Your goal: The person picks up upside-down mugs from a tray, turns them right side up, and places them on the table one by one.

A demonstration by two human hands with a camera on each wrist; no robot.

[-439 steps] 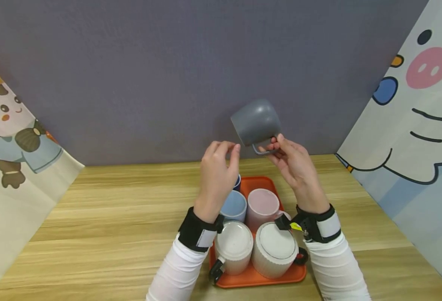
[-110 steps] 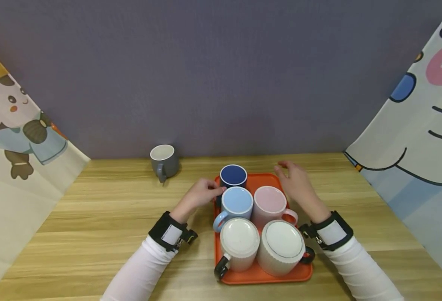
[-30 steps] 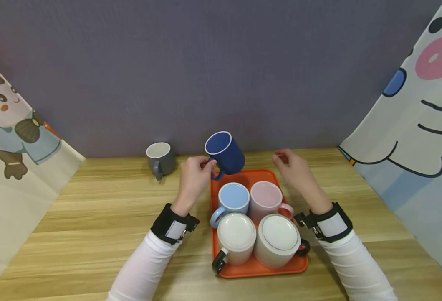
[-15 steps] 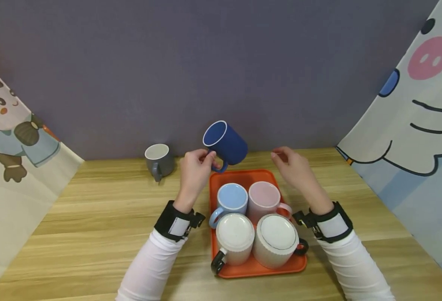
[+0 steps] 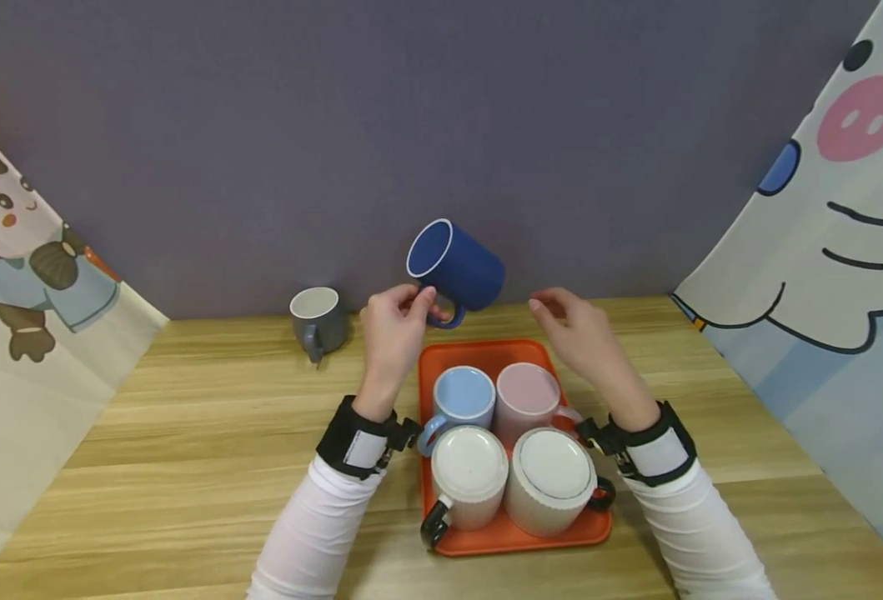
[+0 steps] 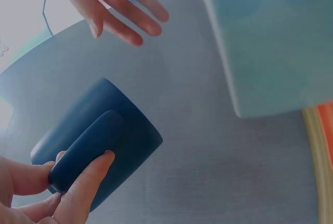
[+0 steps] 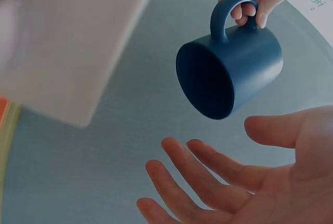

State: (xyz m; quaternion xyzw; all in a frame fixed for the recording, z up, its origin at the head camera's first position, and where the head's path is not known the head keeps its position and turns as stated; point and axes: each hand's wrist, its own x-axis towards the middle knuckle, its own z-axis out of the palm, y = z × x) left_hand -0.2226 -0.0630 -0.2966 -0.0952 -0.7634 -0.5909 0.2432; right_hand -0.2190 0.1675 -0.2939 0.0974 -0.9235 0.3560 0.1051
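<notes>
My left hand point(image 5: 394, 333) pinches the handle of a dark blue mug point(image 5: 467, 271), holding it tilted above the back of an orange tray point(image 5: 479, 354). In the head view the mug's white-ringed end points up and left. The right wrist view shows its dark open mouth turned toward my right hand point(image 7: 250, 182). That hand, fingers spread and palm up, holds nothing and hovers just right of the mug. A light blue mug point(image 5: 465, 393), a pink mug point(image 5: 529, 392) and two white mugs with black handles, one left point(image 5: 471, 475) and one right point(image 5: 552, 479), stand upside down on the tray.
A grey mug point(image 5: 321, 325) with a white inside stands upright at the back left of the wooden table point(image 5: 208, 450). Behind it rises a grey wall panel point(image 5: 261, 167). Cartoon-printed sheets flank both sides.
The grey mug was set down upright at left. My left hand took the dark blue mug off the tray and raised it, tilting it further. My right hand has come slightly closer.
</notes>
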